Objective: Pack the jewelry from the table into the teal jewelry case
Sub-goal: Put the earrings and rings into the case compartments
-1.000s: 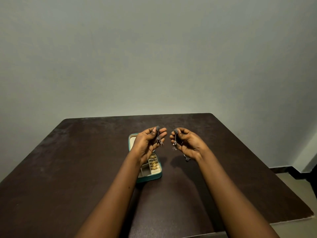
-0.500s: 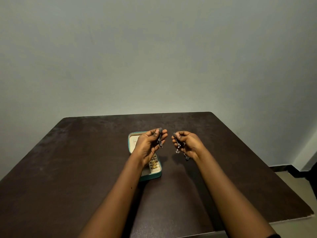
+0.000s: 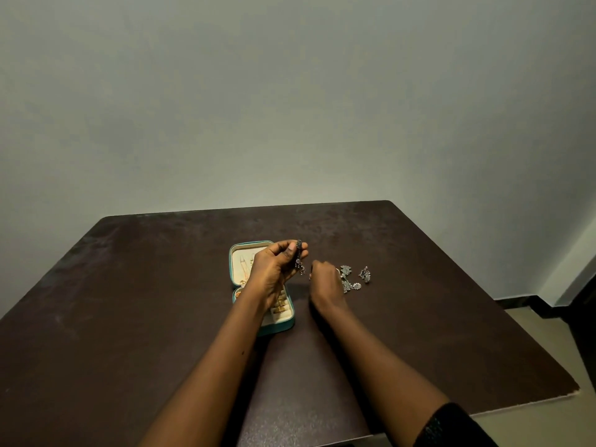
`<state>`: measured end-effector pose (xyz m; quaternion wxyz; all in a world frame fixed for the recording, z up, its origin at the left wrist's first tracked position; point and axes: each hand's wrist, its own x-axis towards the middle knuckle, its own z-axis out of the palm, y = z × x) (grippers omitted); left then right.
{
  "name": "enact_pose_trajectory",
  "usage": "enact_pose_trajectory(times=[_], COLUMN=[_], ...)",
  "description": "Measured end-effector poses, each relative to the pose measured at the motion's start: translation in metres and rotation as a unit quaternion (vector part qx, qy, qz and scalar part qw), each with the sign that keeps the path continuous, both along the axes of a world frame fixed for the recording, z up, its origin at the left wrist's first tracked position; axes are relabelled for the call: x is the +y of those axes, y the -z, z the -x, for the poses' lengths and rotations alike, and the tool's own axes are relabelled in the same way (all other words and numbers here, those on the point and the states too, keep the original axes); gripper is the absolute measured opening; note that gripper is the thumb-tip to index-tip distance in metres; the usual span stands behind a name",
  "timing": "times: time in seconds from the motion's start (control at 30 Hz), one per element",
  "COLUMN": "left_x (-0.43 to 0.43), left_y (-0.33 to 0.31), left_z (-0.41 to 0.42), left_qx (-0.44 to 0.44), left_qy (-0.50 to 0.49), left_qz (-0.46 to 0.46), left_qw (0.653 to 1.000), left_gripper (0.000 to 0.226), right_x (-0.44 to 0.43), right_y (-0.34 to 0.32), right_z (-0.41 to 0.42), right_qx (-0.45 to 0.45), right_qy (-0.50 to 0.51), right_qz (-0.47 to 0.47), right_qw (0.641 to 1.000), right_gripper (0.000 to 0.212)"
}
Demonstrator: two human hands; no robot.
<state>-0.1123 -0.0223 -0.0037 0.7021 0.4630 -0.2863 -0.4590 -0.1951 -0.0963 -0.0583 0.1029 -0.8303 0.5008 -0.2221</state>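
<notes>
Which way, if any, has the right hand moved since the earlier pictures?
Yes. The right hand has dropped from a raised hold to the table, right of the teal jewelry case, beside the loose silver jewelry.

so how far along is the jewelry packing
Done: gold rings sit in slots of the open teal jewelry case, with gold pieces in its lid. In hand: the left hand pinches a dark dangling earring above the case. Left: silver flower-shaped pieces lie on the dark brown table beside the right hand; its grip is hidden.
</notes>
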Motion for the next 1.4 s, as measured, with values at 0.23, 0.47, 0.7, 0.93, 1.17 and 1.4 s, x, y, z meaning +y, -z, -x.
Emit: enact_pose_trajectory(times=[0.23, 0.47, 0.7, 0.93, 1.17, 1.4], left_x=[-0.006, -0.011, -0.016, -0.018, -0.016, -0.015], left_y=[0.005, 0.008, 0.01, 0.011, 0.008, 0.005], left_z=[0.001, 0.003, 0.007, 0.013, 0.011, 0.01], left_qx=[-0.009, 0.007, 0.011, 0.008, 0.032, 0.073], left_qy=[-0.004, 0.0, 0.001, 0.005, 0.007, 0.012], left_qz=[-0.003, -0.006, -0.005, -0.013, -0.006, 0.007], left_qw=[1.0, 1.0, 1.0, 1.0, 0.999, 0.997], left_gripper=[0.015, 0.011, 0.012, 0.012, 0.014, 0.013], right_x=[-0.006, -0.045, -0.072, -0.064, -0.061, -0.055], right_y=[0.0, -0.018, -0.014, -0.007, -0.006, -0.034], right_z=[0.007, 0.054, 0.104, 0.102, 0.097, 0.093], right_qx=[0.057, -0.145, -0.147, -0.143, -0.159, -0.311], right_qy=[-0.032, 0.093, 0.164, 0.136, 0.097, -0.007], right_qz=[0.03, -0.046, -0.154, -0.199, -0.151, -0.159], right_qw=[0.997, 0.984, 0.963, 0.96, 0.971, 0.937], right_gripper=[0.019, 0.014, 0.025, 0.019, 0.009, 0.013])
